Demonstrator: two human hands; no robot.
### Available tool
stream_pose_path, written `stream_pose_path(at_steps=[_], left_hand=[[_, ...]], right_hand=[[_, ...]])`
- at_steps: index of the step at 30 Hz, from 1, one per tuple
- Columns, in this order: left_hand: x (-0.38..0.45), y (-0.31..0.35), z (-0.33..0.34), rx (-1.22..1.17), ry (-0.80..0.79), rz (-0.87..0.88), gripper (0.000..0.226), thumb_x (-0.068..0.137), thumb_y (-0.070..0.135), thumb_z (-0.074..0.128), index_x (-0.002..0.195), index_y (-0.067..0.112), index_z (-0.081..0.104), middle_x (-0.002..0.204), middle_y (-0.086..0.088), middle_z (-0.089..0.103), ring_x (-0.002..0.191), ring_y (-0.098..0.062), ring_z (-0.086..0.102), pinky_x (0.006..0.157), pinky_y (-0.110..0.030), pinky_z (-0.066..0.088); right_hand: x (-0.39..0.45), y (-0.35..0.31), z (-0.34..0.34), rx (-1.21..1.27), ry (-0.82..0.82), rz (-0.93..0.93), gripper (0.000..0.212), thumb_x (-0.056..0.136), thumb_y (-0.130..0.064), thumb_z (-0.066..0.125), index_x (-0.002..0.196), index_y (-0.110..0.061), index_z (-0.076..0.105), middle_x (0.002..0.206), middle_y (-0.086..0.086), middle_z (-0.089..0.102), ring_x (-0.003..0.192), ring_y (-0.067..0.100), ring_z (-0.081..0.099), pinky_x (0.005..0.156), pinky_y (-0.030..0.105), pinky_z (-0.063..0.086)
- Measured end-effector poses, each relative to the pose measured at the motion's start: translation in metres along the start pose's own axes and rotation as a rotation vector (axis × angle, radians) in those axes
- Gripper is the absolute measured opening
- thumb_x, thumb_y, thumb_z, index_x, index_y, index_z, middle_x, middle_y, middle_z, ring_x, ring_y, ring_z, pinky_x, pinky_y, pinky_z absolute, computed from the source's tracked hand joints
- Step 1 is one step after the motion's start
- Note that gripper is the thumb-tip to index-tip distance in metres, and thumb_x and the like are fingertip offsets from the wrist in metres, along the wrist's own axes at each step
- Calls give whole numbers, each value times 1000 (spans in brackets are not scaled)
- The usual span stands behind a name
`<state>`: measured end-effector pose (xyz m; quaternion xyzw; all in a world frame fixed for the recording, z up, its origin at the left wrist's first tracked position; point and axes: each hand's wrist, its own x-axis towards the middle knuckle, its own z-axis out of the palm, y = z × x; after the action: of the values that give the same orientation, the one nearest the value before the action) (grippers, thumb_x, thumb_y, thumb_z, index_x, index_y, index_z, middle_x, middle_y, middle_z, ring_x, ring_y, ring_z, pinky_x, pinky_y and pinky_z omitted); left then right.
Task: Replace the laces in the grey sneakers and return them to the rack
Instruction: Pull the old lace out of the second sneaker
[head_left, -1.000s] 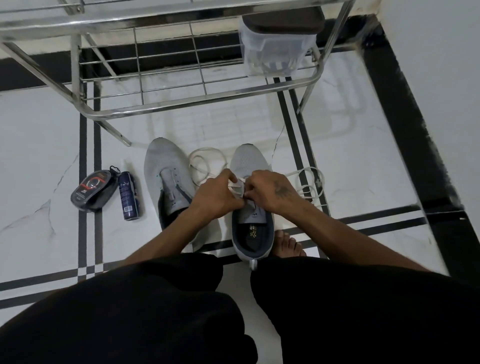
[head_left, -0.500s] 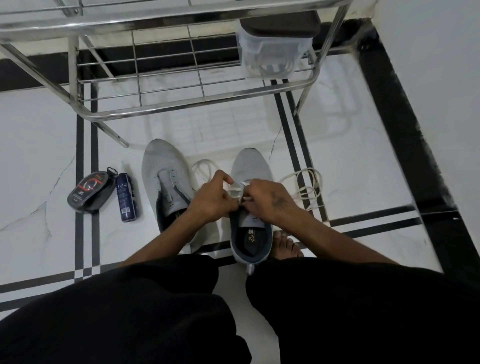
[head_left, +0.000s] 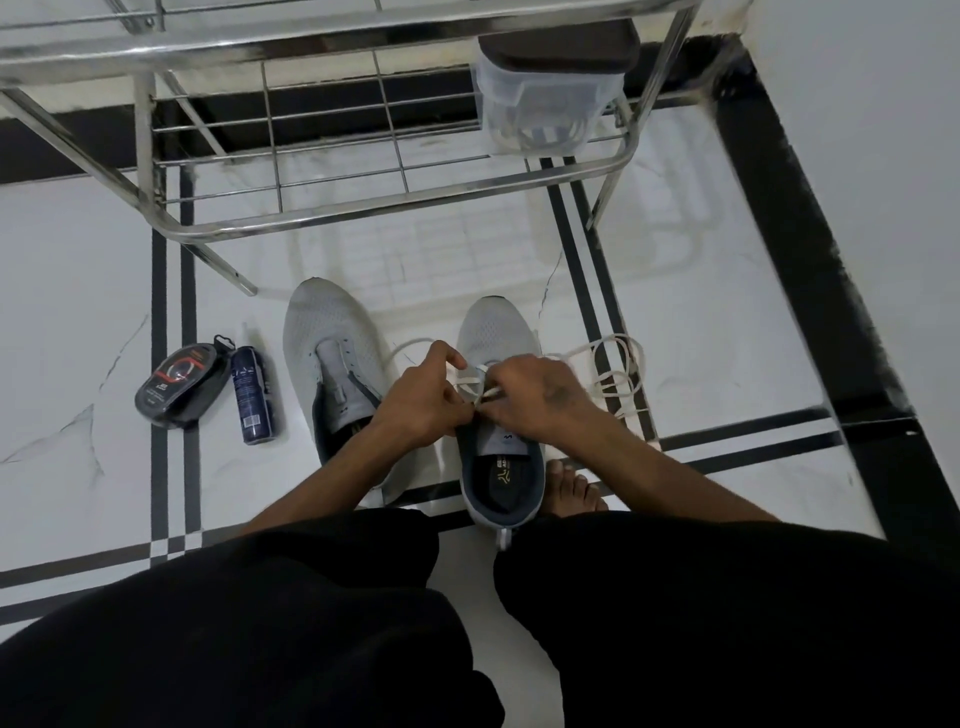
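Two grey sneakers stand on the white floor, toes pointing away from me. The left sneaker (head_left: 332, 353) has bare eyelets and no lace. Over the right sneaker (head_left: 496, 330) both hands work a white lace (head_left: 470, 385). My left hand (head_left: 423, 397) pinches the lace at the eyelets from the left, and my right hand (head_left: 540, 395) pinches it from the right. Loose loops of the lace (head_left: 618, 371) trail onto the floor right of the shoe. The steel shoe rack (head_left: 322, 208) stands just beyond the sneakers.
A clear plastic box with a dark lid (head_left: 550, 88) sits on the rack's lower shelf at the right. A black shoe-polish pack (head_left: 179, 384) and a dark blue spray can (head_left: 252, 395) lie left of the sneakers. My bare foot (head_left: 571, 491) rests beside the right sneaker.
Both hands have stayed over the right sneaker and shifted slightly while handling the lace. The view has tilted a little; the sneakers have not moved.
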<state>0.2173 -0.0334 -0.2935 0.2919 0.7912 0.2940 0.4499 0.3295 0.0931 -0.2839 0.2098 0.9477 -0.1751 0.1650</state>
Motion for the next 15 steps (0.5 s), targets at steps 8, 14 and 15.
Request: stream_pose_path(at_steps=[8, 14, 15], left_hand=[[-1, -5, 2, -60, 5, -36, 45, 78, 7, 71, 110, 21, 43, 72, -5, 73, 65, -23, 72, 73, -52, 60], [1, 1, 0, -28, -20, -14, 47, 78, 5, 72, 113, 18, 43, 73, -7, 73, 64, -25, 72, 71, -51, 60], [1, 1, -1, -20, -23, -18, 48, 78, 5, 72, 114, 18, 43, 73, -7, 73, 64, -25, 72, 71, -51, 60]], right_hand=[[-13, 74, -28, 139, 277, 557, 15, 96, -30, 59, 101, -20, 69, 103, 3, 71, 96, 25, 66, 79, 31, 46], [-4, 22, -9, 170, 9, 99, 26, 91, -41, 59, 110, -24, 65, 97, -2, 68, 89, 19, 64, 77, 31, 50], [1, 12, -5, 92, -55, 7, 25, 91, -43, 59, 103, -22, 66, 96, 0, 69, 88, 20, 64, 73, 30, 47]])
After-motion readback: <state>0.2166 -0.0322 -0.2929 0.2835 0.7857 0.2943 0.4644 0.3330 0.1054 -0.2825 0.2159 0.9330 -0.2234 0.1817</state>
